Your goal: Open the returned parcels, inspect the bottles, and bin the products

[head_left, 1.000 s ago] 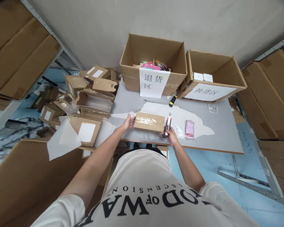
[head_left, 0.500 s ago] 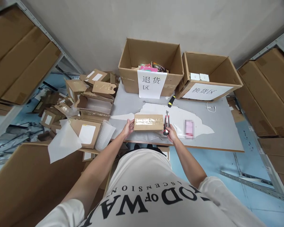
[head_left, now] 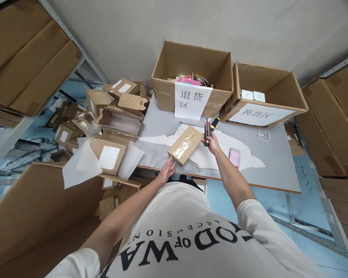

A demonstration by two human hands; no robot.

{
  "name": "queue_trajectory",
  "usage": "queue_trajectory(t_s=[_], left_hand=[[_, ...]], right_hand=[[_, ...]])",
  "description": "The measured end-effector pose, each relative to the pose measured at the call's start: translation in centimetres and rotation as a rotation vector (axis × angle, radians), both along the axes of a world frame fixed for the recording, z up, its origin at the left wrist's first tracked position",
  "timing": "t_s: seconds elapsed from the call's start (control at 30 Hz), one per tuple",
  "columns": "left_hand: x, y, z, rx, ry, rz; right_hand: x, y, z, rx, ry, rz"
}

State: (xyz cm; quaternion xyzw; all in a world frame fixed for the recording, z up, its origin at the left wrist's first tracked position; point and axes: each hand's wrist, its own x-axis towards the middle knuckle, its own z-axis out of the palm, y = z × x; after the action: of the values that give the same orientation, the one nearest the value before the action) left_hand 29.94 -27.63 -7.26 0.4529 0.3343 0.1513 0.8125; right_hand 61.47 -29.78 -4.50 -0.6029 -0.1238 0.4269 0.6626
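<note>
A small taped cardboard box (head_left: pixel 185 144) lies turned at an angle on the grey table (head_left: pixel 272 166). My left hand (head_left: pixel 168 172) touches its near corner, fingers spread. At the box's far right corner my right hand (head_left: pixel 211 143) grips a red and black utility knife (head_left: pixel 207 129), blade end pointing away from me.
Two big open cartons with paper signs stand at the table's back, one (head_left: pixel 191 81) holding colourful packets, the other (head_left: pixel 263 96) white boxes. A yellow-black knife (head_left: pixel 215 122) and a pink phone (head_left: pixel 234 157) lie on the table. Opened small boxes (head_left: pixel 116 123) pile up at the left. Shelves with cartons flank both sides.
The box has turned from lying across me to a diagonal. My left hand slid to its near corner; my right hand moved the knife up to the far corner.
</note>
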Motion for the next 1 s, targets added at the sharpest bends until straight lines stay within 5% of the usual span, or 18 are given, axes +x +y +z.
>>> queue_trajectory(t_s=[0.2,0.53,0.77,1.0], left_hand=[[-1.0,-1.5,-1.4,-0.151,-0.067,-0.115],[-1.0,-1.1,-1.8,-0.172,0.014,-0.190],[-2.2,4.2,-1.2,-0.139,0.310,-0.116],[3.2,9.7,1.3,-0.024,0.242,-0.033]], right_hand=[[-0.1,1.6,-1.1,0.002,0.030,0.005],[-1.4,3.6,-1.7,-0.021,0.021,-0.034],[-3.0,0.7,-2.0,0.014,0.014,-0.122],[-7.6,-4.3,-1.2,0.004,0.121,-0.195]])
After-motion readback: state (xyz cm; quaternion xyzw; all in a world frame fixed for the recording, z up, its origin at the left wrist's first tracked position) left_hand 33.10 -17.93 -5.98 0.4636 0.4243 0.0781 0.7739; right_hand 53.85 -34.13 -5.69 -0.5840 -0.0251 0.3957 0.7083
